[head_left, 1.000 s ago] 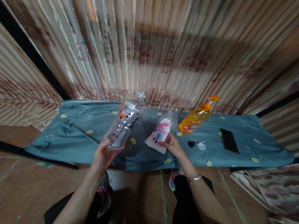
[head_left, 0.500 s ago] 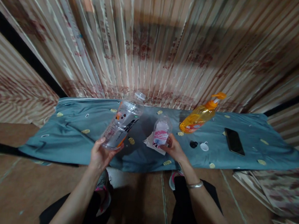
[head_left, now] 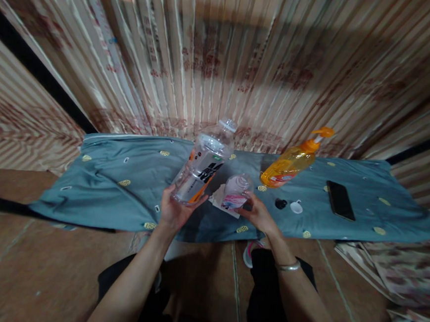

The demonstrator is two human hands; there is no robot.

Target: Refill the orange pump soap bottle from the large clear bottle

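Note:
My left hand (head_left: 176, 211) is closed around the base of a large clear plastic bottle (head_left: 203, 167) with a grey and orange label. The bottle leans to the right, its uncapped-looking neck pointing up and away. My right hand (head_left: 257, 213) grips a smaller clear bottle (head_left: 236, 195) with a pink and white label, tilted toward me. A piece of white paper (head_left: 217, 197) lies under the small bottle on the blue cloth. To the right of my right hand are a small black cap (head_left: 280, 204) and a white cap (head_left: 297, 206).
An orange pump bottle (head_left: 291, 164) stands behind the caps. A black phone (head_left: 340, 200) lies farther right on the cloth-covered bench (head_left: 101, 191). Striped curtains (head_left: 214, 71) hang close behind, and dark poles (head_left: 40, 65) slant at the sides.
My left hand has moved right with the large bottle, bringing it nearer the small one. In my right hand the small bottle has tipped toward me.

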